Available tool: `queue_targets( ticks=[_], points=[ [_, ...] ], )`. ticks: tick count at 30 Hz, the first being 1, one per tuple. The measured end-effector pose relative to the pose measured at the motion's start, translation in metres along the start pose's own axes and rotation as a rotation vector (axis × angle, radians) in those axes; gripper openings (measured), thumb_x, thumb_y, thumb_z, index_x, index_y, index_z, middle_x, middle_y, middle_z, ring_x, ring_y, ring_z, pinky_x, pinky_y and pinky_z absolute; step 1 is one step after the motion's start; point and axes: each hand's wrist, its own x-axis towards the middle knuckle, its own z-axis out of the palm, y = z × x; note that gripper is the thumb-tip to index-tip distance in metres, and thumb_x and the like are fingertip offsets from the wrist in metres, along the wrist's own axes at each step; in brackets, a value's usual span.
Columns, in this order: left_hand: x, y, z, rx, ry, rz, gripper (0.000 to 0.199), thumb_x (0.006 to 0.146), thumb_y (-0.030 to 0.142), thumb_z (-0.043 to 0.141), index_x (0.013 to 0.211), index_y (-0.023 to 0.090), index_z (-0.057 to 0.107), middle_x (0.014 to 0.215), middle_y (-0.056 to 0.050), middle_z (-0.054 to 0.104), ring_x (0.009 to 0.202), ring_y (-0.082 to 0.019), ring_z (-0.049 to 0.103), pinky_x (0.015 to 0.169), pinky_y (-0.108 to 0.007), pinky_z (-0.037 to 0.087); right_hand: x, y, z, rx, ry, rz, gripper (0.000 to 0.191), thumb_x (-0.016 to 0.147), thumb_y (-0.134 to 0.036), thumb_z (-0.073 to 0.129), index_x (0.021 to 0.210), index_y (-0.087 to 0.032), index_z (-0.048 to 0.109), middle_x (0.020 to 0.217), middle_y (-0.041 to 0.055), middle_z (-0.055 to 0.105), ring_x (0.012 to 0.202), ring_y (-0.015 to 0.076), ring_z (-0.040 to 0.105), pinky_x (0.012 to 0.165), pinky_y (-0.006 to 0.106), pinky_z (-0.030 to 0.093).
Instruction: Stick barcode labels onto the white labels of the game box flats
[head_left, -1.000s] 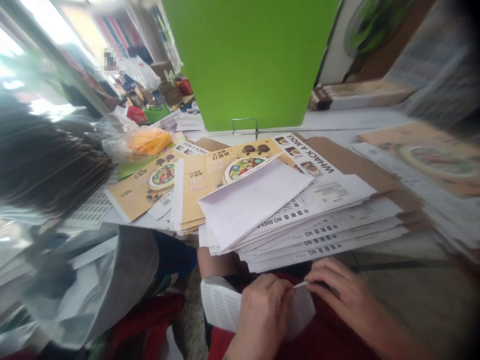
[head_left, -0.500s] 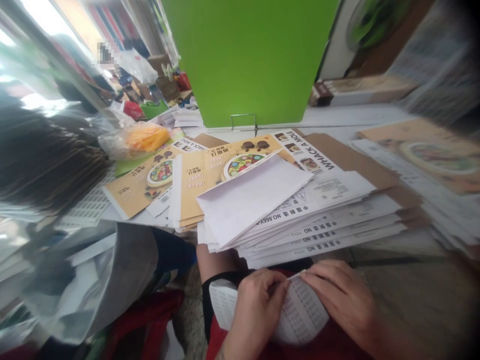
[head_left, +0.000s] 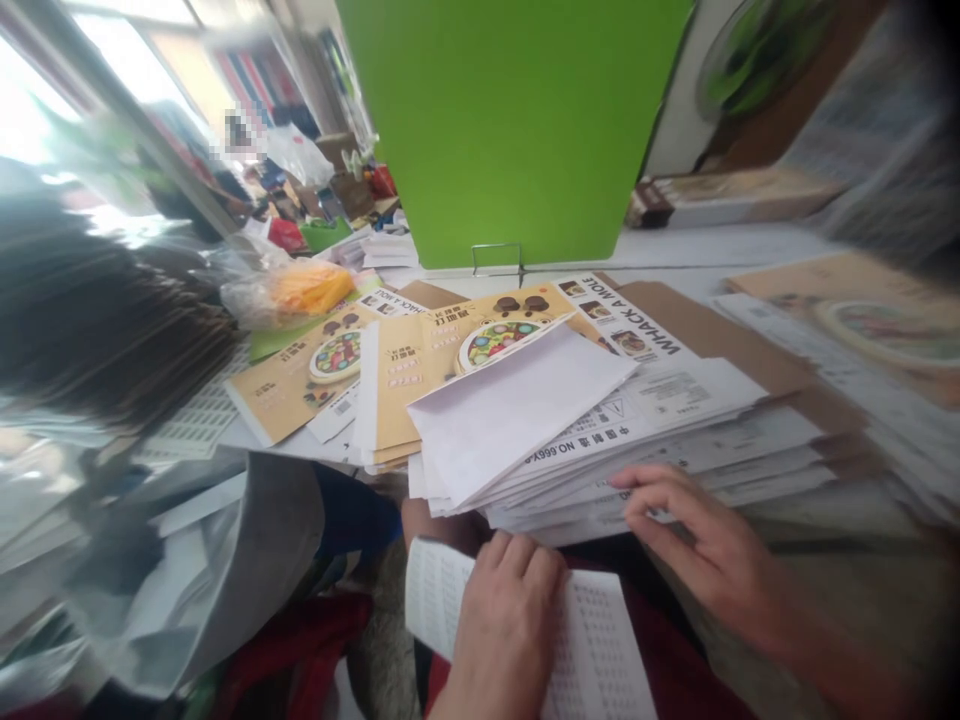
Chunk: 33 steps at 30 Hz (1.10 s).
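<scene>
Head cam: the left hand [head_left: 506, 630] has its fingers curled over a printed number sheet [head_left: 596, 650], seemingly to keep it steady. The right hand [head_left: 701, 550] sits half open, holding nothing, its fingers at the near edge of the white envelope stack [head_left: 517, 425], maybe touching it.

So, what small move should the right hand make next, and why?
Probably the right hand should lift the top layer from the stack of printed white sheets, because its fingertips already touch the stack's near edge. The left hand lies on the number-printed sheet on the lap, so it seems less free.
</scene>
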Motion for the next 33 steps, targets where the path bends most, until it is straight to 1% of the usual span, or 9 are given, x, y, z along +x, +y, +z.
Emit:
queue_targets(
  ticks=[2, 4, 7, 10, 13, 16, 20, 26, 33],
  points=[
    [0.002, 0.002, -0.008, 0.117, 0.077, 0.079, 0.017, 0.089, 0.005, 0.048, 0.086, 0.018, 0.060, 0.104, -0.008, 0.064, 0.090, -0.025, 0.056, 0.080, -0.041, 0.049, 0.022, 0.000, -0.006, 0.015, -0.070, 0.003, 0.013, 0.096, -0.029, 0.047, 0.088, -0.024, 0.056, 0.117, 0.0060, 0.059, 0.113, 0.0207, 0.054, 0.095, 0.035, 0.047],
    [0.006, 0.001, -0.014, 0.188, 0.136, 0.102, 0.020, 0.089, 0.003, 0.044, 0.088, 0.017, 0.058, 0.122, -0.010, 0.060, 0.104, -0.028, 0.053, 0.090, -0.047, 0.047, 0.042, -0.001, -0.008, 0.012, -0.119, -0.004, 0.019, 0.097, -0.032, 0.046, 0.084, -0.023, 0.056, 0.116, 0.0066, 0.059, 0.114, 0.0219, 0.054, 0.097, 0.038, 0.045],
    [0.011, -0.004, -0.017, 0.268, 0.178, 0.102, 0.023, 0.091, 0.005, 0.038, 0.087, 0.017, 0.057, 0.130, -0.012, 0.058, 0.114, -0.030, 0.051, 0.095, -0.051, 0.044, 0.063, -0.002, -0.006, 0.006, -0.177, -0.023, 0.024, 0.096, -0.035, 0.045, 0.080, -0.022, 0.057, 0.112, 0.0075, 0.060, 0.111, 0.0233, 0.054, 0.096, 0.041, 0.045],
    [0.016, -0.010, -0.016, 0.319, 0.208, 0.081, 0.023, 0.093, 0.007, 0.037, 0.086, 0.017, 0.056, 0.135, -0.013, 0.056, 0.120, -0.031, 0.051, 0.097, -0.054, 0.043, 0.076, -0.002, -0.002, 0.004, -0.223, -0.007, 0.022, 0.094, -0.035, 0.047, 0.079, -0.023, 0.058, 0.108, 0.0065, 0.060, 0.108, 0.0226, 0.054, 0.094, 0.039, 0.045],
    [0.020, -0.016, -0.012, 0.338, 0.246, 0.056, 0.023, 0.094, 0.008, 0.036, 0.086, 0.018, 0.055, 0.134, -0.014, 0.057, 0.123, -0.032, 0.051, 0.099, -0.057, 0.041, 0.085, -0.001, 0.001, 0.018, -0.287, 0.037, 0.022, 0.093, -0.034, 0.047, 0.077, -0.022, 0.055, 0.096, 0.0046, 0.059, 0.098, 0.0202, 0.056, 0.089, 0.036, 0.047],
    [0.020, -0.021, -0.007, 0.325, 0.279, 0.115, 0.024, 0.094, 0.008, 0.035, 0.088, 0.018, 0.055, 0.131, -0.012, 0.059, 0.124, -0.031, 0.051, 0.102, -0.054, 0.042, 0.092, -0.002, 0.003, 0.036, -0.333, 0.067, 0.024, 0.093, -0.034, 0.045, 0.074, -0.021, 0.053, 0.088, 0.0034, 0.057, 0.089, 0.0184, 0.055, 0.083, 0.034, 0.047],
    [0.017, -0.026, -0.003, 0.325, 0.238, 0.227, 0.024, 0.091, 0.006, 0.035, 0.092, 0.017, 0.056, 0.131, -0.010, 0.059, 0.127, -0.029, 0.050, 0.106, -0.048, 0.042, 0.098, -0.004, 0.011, 0.015, -0.336, 0.061, 0.024, 0.092, -0.030, 0.048, 0.070, -0.021, 0.053, 0.087, 0.0034, 0.057, 0.087, 0.0177, 0.055, 0.079, 0.032, 0.047],
    [0.021, -0.026, -0.002, 0.314, 0.295, 0.240, 0.032, 0.087, 0.002, 0.030, 0.094, 0.017, 0.058, 0.122, -0.009, 0.064, 0.117, -0.027, 0.058, 0.102, -0.045, 0.046, 0.104, -0.002, 0.019, -0.021, -0.337, 0.098, 0.021, 0.088, -0.025, 0.050, 0.069, -0.020, 0.055, 0.087, 0.0036, 0.058, 0.084, 0.0174, 0.054, 0.076, 0.032, 0.046],
    [0.024, -0.026, 0.001, 0.344, 0.342, 0.240, 0.029, 0.086, 0.003, 0.033, 0.088, 0.017, 0.059, 0.119, -0.008, 0.066, 0.112, -0.028, 0.060, 0.101, -0.044, 0.046, 0.108, -0.004, 0.019, -0.080, -0.369, 0.134, 0.020, 0.087, -0.024, 0.049, 0.068, -0.020, 0.054, 0.086, 0.0036, 0.057, 0.084, 0.0178, 0.055, 0.077, 0.033, 0.045]
  ],
)
